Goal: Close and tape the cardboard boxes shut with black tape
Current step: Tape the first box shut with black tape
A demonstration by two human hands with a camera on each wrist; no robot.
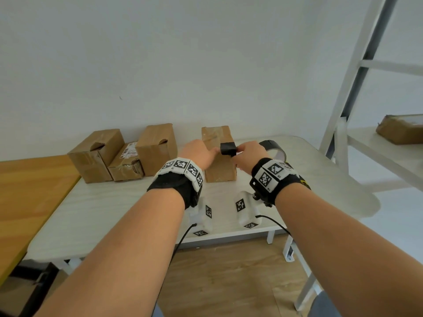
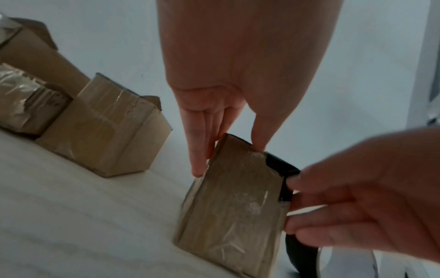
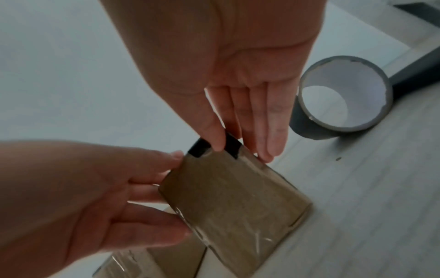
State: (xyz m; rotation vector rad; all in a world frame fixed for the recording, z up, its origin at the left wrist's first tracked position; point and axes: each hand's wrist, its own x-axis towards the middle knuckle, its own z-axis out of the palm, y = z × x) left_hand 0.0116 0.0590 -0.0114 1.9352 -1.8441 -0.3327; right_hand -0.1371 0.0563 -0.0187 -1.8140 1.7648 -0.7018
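A small upright cardboard box (image 1: 219, 167) stands mid-table with a strip of black tape (image 1: 227, 148) folded over its top edge. My left hand (image 1: 211, 154) steadies the box, straight fingers on its left side and thumb on the top edge (image 2: 226, 159). My right hand (image 1: 238, 154) presses the tape down onto the box's right side; in the right wrist view its thumb and straight fingers (image 3: 243, 152) lie on the black tape (image 3: 202, 148). The tape roll (image 3: 342, 97) stands on the table just behind my right hand.
Three more brown boxes (image 1: 96, 154) (image 1: 126, 165) (image 1: 158, 148) line the wall to the left. A wooden table (image 1: 29, 191) adjoins the white table (image 1: 114, 213). A metal rack at the right holds a wrapped parcel (image 1: 400, 129).
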